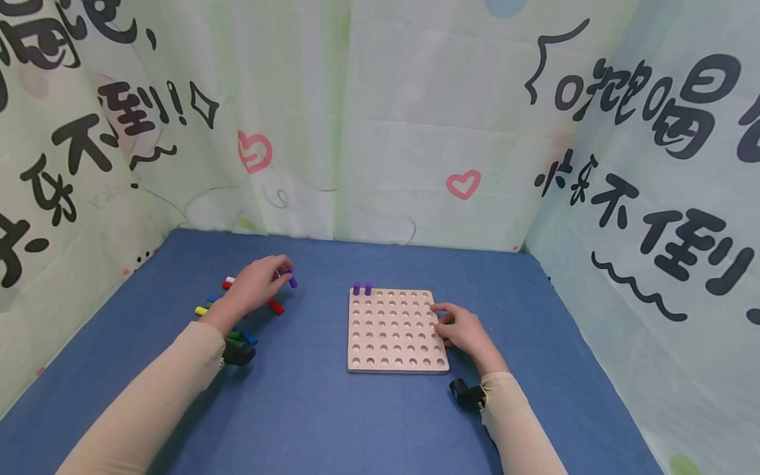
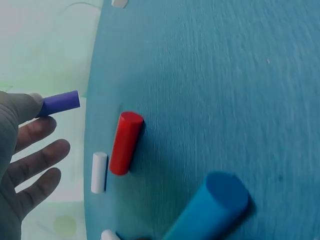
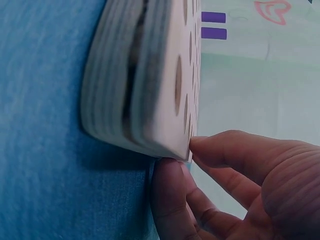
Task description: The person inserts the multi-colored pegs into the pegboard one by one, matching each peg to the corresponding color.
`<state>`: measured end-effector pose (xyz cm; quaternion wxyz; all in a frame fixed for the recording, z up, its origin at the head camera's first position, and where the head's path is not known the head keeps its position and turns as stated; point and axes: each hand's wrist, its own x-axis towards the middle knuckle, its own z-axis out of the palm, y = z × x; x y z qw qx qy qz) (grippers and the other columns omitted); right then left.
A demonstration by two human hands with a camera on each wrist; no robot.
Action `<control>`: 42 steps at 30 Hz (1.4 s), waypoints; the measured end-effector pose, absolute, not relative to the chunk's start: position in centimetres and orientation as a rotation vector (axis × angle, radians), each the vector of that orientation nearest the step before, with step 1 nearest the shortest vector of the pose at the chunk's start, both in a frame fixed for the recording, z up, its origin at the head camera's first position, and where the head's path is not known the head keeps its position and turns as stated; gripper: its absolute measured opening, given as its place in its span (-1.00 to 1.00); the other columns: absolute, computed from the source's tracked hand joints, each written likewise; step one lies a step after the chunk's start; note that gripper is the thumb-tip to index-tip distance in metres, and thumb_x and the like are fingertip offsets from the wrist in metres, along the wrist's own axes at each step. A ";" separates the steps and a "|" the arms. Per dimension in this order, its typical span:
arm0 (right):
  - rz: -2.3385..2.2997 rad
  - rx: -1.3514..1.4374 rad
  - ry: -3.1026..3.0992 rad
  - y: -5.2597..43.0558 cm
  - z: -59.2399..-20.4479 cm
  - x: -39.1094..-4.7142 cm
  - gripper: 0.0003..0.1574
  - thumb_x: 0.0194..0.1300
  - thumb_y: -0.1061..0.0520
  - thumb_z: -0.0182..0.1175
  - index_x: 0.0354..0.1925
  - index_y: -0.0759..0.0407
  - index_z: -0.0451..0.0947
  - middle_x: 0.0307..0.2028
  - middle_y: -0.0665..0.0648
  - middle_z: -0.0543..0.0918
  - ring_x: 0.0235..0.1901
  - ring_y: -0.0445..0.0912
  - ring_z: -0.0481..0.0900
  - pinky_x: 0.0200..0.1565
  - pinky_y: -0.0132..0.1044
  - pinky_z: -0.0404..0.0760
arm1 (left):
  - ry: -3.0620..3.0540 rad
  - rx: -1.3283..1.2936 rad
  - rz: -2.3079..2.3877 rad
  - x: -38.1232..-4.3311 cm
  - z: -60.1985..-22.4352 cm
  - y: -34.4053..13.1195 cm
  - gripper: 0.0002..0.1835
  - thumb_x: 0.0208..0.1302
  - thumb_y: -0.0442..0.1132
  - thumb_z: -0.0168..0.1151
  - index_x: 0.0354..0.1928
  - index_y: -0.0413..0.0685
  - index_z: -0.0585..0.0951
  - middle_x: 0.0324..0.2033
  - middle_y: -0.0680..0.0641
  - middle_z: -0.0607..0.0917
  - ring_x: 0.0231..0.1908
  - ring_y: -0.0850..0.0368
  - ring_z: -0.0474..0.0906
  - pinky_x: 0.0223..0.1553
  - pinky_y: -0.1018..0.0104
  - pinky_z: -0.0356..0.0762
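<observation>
My left hand [image 1: 256,285] pinches a purple peg [image 2: 61,103] between thumb and index finger, raised above the blue table at the left. In the left wrist view its other fingers are spread apart. A square wooden pegboard [image 1: 398,371] with rows of round holes lies at the middle of the table. Two purple pegs [image 1: 368,289] stand upright in its far row at the left corner. My right hand [image 1: 466,332] grips the board's right edge; the right wrist view has the thumb [image 3: 220,147] on the top face and a finger [image 3: 170,195] against the side.
Loose pegs lie under and around my left forearm: a red peg [image 2: 126,143], a white peg [image 2: 99,172], a blue peg [image 2: 210,210], a yellow peg [image 1: 201,311] and green ones. Printed curtains [image 1: 380,132] hang along the back and sides of the blue table [image 1: 309,422].
</observation>
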<state>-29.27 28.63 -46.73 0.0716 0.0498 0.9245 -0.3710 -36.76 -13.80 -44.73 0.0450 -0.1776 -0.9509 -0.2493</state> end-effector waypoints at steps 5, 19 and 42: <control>-1.119 0.160 2.773 28.7 -46.9 -29.2 -0.41 0.39 0.26 0.18 0.37 0.14 0.50 -0.08 0.27 0.61 -0.34 -0.05 0.63 -0.28 -0.21 0.71 | -2.910 -0.537 -0.787 -36.9 -44.9 -13.0 -0.82 0.51 -0.16 0.23 0.04 -0.04 0.62 -0.11 -0.09 0.72 -0.10 -0.04 0.65 -0.06 -0.03 0.64; -1.112 0.163 2.778 28.6 -46.7 -29.2 -0.39 0.40 0.23 0.18 0.40 0.13 0.48 -0.02 0.29 0.61 -0.32 -0.04 0.65 -0.27 -0.24 0.71 | -2.904 -0.566 -0.836 -37.2 -44.7 -11.1 -0.76 0.52 -0.18 0.22 0.10 -0.11 0.64 -0.11 -0.09 0.71 -0.09 -0.02 0.64 -0.02 0.00 0.65; -1.125 0.142 2.781 28.8 -47.0 -29.2 -0.39 0.40 0.24 0.19 0.39 0.14 0.48 -0.01 0.30 0.62 -0.32 -0.05 0.64 -0.26 -0.20 0.72 | -2.883 -0.633 -0.874 -37.4 -45.0 -8.6 -0.74 0.52 -0.24 0.21 0.14 -0.13 0.65 -0.08 -0.12 0.66 -0.08 -0.04 0.62 0.00 0.01 0.66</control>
